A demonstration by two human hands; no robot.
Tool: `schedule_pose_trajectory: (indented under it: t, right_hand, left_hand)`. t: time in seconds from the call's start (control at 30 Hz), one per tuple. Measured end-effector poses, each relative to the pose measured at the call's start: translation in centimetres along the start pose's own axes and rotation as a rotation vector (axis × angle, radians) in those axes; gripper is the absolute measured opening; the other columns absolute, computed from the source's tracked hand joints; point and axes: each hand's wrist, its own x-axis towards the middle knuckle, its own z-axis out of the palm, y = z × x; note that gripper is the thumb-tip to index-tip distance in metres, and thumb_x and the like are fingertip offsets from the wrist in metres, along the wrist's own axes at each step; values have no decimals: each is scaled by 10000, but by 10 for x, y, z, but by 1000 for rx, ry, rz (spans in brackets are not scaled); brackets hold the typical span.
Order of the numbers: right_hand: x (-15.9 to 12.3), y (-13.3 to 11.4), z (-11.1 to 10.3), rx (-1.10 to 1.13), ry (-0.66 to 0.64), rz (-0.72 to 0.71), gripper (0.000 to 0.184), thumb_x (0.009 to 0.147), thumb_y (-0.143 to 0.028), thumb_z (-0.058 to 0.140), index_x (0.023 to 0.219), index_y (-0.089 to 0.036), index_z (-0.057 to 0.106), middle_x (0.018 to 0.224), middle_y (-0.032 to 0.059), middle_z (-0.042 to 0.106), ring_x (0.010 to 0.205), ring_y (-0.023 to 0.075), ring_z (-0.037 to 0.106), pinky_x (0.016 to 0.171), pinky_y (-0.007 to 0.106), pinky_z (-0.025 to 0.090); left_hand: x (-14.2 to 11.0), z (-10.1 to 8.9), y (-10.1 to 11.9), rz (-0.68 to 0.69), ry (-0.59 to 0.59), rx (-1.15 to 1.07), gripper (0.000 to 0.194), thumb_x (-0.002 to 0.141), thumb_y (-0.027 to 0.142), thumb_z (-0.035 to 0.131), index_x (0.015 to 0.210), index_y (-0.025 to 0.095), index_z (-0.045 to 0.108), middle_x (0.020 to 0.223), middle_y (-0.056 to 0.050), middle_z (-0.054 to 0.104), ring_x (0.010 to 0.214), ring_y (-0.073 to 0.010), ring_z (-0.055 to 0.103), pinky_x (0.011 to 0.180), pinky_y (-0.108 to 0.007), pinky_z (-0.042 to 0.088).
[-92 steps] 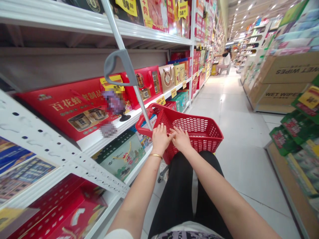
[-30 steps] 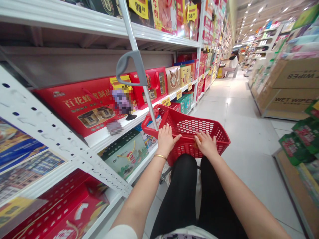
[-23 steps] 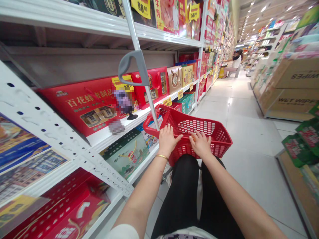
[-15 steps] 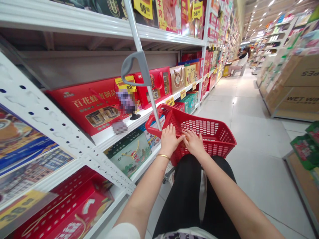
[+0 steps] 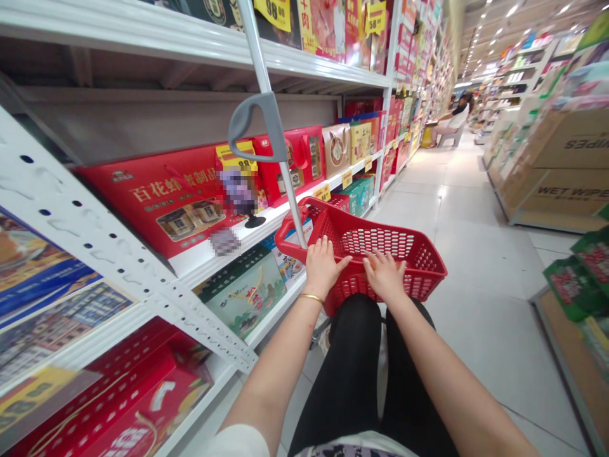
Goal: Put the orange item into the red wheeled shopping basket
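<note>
A red plastic shopping basket (image 5: 423,254) with perforated sides stands in front of my knees. On its near rim rests my left hand (image 5: 324,265), fingers stretched out and thumb apart, close to the basket's red handle (image 5: 285,238). Farther right along the same rim lies my right hand (image 5: 386,277), its fingers spread over the edge. Neither hand is wrapped round anything. Just beyond my left hand, a metal pole (image 5: 295,203) with a grey plastic grip (image 5: 273,130) rises at a slant beside the basket.
Shelving (image 5: 190,95) on the left carries gift boxes, including a large red box (image 5: 147,203) and a green box (image 5: 247,292). A tiled aisle (image 5: 466,266) runs ahead. Stacked cartons (image 5: 566,190) and green packets (image 5: 571,279) stand right. A seated person (image 5: 459,117) is far off.
My right hand has slid to the right along the basket rim, away from my left hand. My left hand stays in place on the rim.
</note>
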Motion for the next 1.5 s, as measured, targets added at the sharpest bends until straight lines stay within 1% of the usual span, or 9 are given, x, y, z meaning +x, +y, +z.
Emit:
schedule_pose_trajectory:
  t: [0.13, 0.23, 0.53, 0.63, 0.9, 1.03, 1.17, 1.37, 1.5]
  right_hand:
    - [2, -60, 4, 89, -53, -198, 523, 1116, -505, 339, 1568, -368, 563, 1712, 24, 455, 1581, 342, 367, 1280, 690, 243]
    - [6, -66, 1, 115, -82, -242, 513, 1120, -502, 341, 1551, -355, 577, 1691, 32, 488, 1552, 326, 414, 1275, 672, 258]
    - [9, 78, -14, 2, -6, 32, 478, 1108, -468, 353, 1401, -306, 694, 1523, 76, 660, 1487, 362, 483, 1232, 828, 125]
    - [13, 90, -13, -36, 6, 116, 491, 1097, -439, 349, 1384, -288, 718, 1545, 82, 642, 1514, 393, 443, 1218, 842, 140]
    - [5, -44, 9, 82, -6, -178, 515, 1116, -448, 353, 1543, -296, 598, 1680, 51, 502, 1584, 355, 367, 1279, 707, 223]
    - [6, -65, 11, 135, -9, -260, 507, 1124, -470, 366, 1550, -298, 582, 1673, 61, 510, 1583, 325, 387, 1279, 666, 261]
    - [4, -22, 6, 88, 21, -241, 509, 1125, -480, 367, 1551, -296, 577, 1654, 75, 534, 1553, 324, 434, 1282, 668, 250]
    - [0, 74, -6, -34, 90, 13, 498, 1123, -478, 347, 1474, -297, 649, 1616, 73, 576, 1575, 354, 392, 1254, 782, 202]
    - [2, 68, -4, -72, 91, 100, 527, 1124, -467, 314, 1452, -276, 680, 1645, 83, 541, 1607, 389, 322, 1238, 818, 187]
  left_hand:
    - [0, -4, -1, 15, -28, 7, 784, 1095, 656, 287, 1567, 93, 559, 1688, -195, 465, 1566, -344, 431, 1275, -490, 303]
    - [0, -6, -1, 29, -36, 11, 787, 1095, 658, 289, 1567, 90, 558, 1689, -192, 464, 1563, -344, 434, 1270, -485, 316]
    - [0, 2, 0, -2, -3, 10, 858, 1072, 737, 291, 1564, 89, 565, 1685, -197, 468, 1556, -348, 448, 1282, -497, 303]
    - [1, 4, 0, -1, 8, 17, 867, 1065, 749, 307, 1553, 86, 579, 1678, -201, 477, 1549, -351, 455, 1282, -494, 303]
    - [0, 2, -1, 18, 9, 49, 821, 1095, 685, 277, 1555, 71, 568, 1672, -201, 487, 1550, -337, 453, 1273, -480, 316]
    - [-1, 1, -4, 44, -9, 61, 772, 1104, 647, 286, 1571, 96, 557, 1680, -177, 483, 1567, -325, 432, 1280, -476, 315]
    - [-1, 2, -3, 46, -4, 55, 806, 1103, 658, 266, 1569, 68, 554, 1683, -184, 475, 1580, -330, 414, 1295, -483, 295]
    - [0, 3, -3, 38, 5, 41, 874, 1070, 743, 288, 1533, 68, 595, 1674, -202, 484, 1571, -342, 427, 1304, -487, 282]
    - [0, 4, -2, 20, 7, 26, 870, 1068, 743, 298, 1529, 69, 598, 1678, -206, 475, 1579, -340, 415, 1309, -488, 276]
